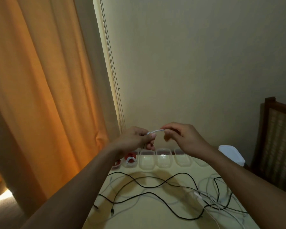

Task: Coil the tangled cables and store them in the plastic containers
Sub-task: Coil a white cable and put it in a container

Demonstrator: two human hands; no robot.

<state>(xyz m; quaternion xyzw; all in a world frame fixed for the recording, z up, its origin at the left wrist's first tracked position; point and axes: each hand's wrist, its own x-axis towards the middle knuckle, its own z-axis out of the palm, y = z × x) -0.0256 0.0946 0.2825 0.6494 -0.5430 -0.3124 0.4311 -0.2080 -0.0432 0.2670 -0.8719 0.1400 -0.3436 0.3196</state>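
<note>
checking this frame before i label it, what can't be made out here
Head view only:
- White cable: only a short arc shows between the left hand and right hand; the fingers hide its ends and any coil.
- Containers at the table's far edge: the left forearm covers the leftmost ones, the right hand the rightmost.
- Tangled cables: the right forearm and bottom edge cut them off; connectors too small to identify.

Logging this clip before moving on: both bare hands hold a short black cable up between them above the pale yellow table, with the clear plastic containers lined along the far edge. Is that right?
Not quite. The short cable pinched between the left hand and right hand is white, not black, as the head view shows. Black cables lie loose on the pale yellow table. The clear plastic containers do line its far edge.
</note>
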